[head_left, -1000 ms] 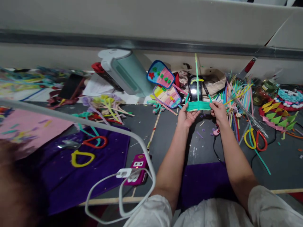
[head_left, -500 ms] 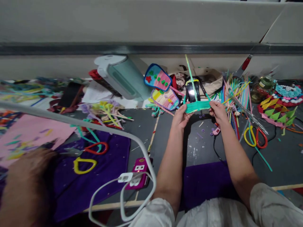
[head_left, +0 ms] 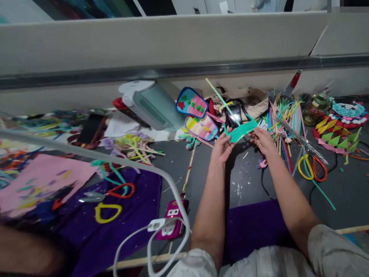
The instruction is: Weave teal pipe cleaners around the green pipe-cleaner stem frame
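Note:
Between my two hands is a flat teal piece of pipe cleaners laid side by side [head_left: 241, 132]. My left hand [head_left: 222, 146] pinches its left end, and my right hand [head_left: 261, 140] grips its right end. A long pale yellow-green pipe cleaner [head_left: 220, 98] sticks up from the piece toward the back left. Short teal ends rise at both sides. Just behind stand a blue-edged fan-shaped craft piece [head_left: 192, 102] and a striped craft piece [head_left: 201, 127]. To the right of my right hand lies a bundle of coloured pipe cleaners [head_left: 285, 119].
Scissors with yellow and red handles [head_left: 313, 168] lie at right; another pair [head_left: 115, 190] lies on purple cloth at left. A pink power strip [head_left: 173, 219] with white cables [head_left: 175, 184] sits left of my arm. Another person's arm [head_left: 25, 250] is at lower left. A pale green box [head_left: 152, 105] stands behind.
The teal piece has tilted, its right end higher, and its yellow-green stem now leans left. The other person's arm has moved down. The view has shifted slightly.

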Motion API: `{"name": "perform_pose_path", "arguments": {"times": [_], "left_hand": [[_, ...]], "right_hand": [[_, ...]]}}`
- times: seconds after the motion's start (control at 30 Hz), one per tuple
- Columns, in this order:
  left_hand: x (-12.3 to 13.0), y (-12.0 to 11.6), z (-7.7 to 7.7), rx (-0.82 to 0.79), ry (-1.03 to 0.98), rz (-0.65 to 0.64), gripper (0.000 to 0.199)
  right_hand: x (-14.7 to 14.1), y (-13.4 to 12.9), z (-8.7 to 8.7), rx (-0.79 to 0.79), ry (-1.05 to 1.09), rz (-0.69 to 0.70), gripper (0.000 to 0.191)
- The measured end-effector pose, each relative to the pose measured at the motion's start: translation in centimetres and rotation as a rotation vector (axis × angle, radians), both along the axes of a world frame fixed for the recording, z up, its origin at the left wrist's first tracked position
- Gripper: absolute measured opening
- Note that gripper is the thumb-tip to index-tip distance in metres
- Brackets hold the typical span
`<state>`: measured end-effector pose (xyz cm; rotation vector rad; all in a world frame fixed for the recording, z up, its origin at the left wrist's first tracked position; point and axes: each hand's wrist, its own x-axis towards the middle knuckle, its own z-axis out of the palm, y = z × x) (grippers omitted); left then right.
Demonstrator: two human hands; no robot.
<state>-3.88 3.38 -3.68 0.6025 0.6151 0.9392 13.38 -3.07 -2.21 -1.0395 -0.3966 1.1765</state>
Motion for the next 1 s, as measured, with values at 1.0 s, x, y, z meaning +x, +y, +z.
{"name": "perform_pose_path", "arguments": {"times": [1.0], "left_hand": [[1.6, -1.0, -0.5, 0.050, -0.025, 0.021, 0.028]], "right_hand": [[-2.2, 0.1, -0.7, 0.016, -0.021, 0.093, 0.023]]}}
